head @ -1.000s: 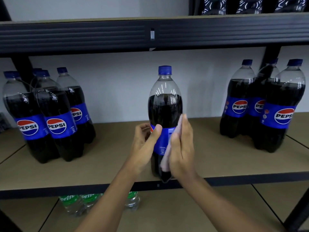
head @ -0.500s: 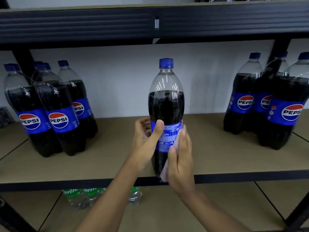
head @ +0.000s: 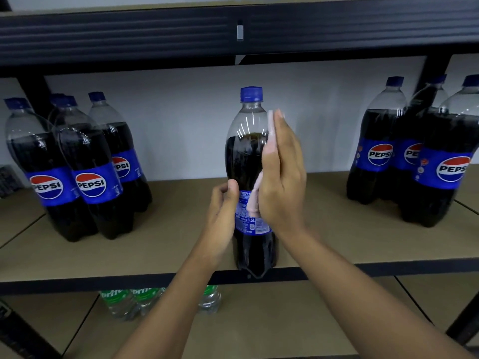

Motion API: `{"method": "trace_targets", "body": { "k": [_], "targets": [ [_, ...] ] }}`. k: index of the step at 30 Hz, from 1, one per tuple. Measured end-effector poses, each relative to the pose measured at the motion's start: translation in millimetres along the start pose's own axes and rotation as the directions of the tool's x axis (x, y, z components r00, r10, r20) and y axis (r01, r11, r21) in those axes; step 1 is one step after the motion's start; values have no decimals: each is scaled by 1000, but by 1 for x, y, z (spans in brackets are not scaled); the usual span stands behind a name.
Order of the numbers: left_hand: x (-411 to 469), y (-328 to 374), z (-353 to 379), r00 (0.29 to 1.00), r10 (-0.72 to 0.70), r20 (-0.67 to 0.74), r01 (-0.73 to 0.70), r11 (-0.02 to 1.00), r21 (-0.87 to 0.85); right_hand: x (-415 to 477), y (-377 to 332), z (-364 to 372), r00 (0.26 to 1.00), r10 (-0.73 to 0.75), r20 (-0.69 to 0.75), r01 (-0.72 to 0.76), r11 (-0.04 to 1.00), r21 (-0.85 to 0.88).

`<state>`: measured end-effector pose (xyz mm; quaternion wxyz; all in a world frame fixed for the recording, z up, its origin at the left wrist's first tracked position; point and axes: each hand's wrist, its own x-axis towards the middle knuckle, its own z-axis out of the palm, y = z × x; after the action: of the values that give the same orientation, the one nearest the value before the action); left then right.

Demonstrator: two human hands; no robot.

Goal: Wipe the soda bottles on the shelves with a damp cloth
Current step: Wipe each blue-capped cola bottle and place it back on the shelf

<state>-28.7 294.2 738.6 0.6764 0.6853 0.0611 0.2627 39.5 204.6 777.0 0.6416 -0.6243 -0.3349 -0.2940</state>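
Fingers [head: 281,130] straight — right hand [head: 283,180] presses cloth [head: 254,196] against bottle [head: 245,161].

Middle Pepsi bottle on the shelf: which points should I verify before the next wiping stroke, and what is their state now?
1. The left hand grips the dark plastic Pepsi bottle at its label: ok.
2. The pale pink cloth lies between the flat right hand and the bottle: ok.
3. The bottle stands upright: ok.
4. The bottle base is fully on the tan shelf board: cannot tell; it is at the front edge.
5. The blue screw cap is on: ok.
6. The cloth is damp: cannot tell.
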Motion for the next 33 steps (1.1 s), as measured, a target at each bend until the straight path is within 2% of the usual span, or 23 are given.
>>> {"method": "trace_targets", "body": {
  "k": [3,6,9,11,15,19,22,25,30,33],
  "targets": [
    [-1,-1,2,1000,14,-8,-14,999,53,-46,26,0,999,-49,7,49,995,-92],
    [0,-1,3,1000,7,-21,-5,995,97,-96,53,-7,996,35,86,-27,996,-88],
    [-1,-3,2,999,29,-28,-27,997,67,-119,62,-10,993,76,95,-72,997,-41],
    [-2,-6,0,999,31,-15,-30,998,61,-110,54,-8,994,86,71,-85,996,-15],
    [1,-9,-10,999,34,-12,-31,980,195,-48,20,-5,998,26,52,-28,999,39],
    [-1,-8,-10,1000,16,-12,-13,985,170,16,-10,-1,999,-3,33,1,998,65],
    [-4,-1,-6,1000,14,-21,-10,985,171,6,-7,6,998,-61,-4,61,998,-15],
    [-4,0,-6,998,55,-14,-52,984,171,-43,23,8,992,-128,3,127,983,-133],
    [-1,-10,-10,999,44,7,-44,998,40,-127,67,-6,986,27,165,-3,990,-142],
    [-1,-13,-11,999,41,7,-41,999,35,-120,58,-5,985,86,147,-70,991,-110]
  ]
}}
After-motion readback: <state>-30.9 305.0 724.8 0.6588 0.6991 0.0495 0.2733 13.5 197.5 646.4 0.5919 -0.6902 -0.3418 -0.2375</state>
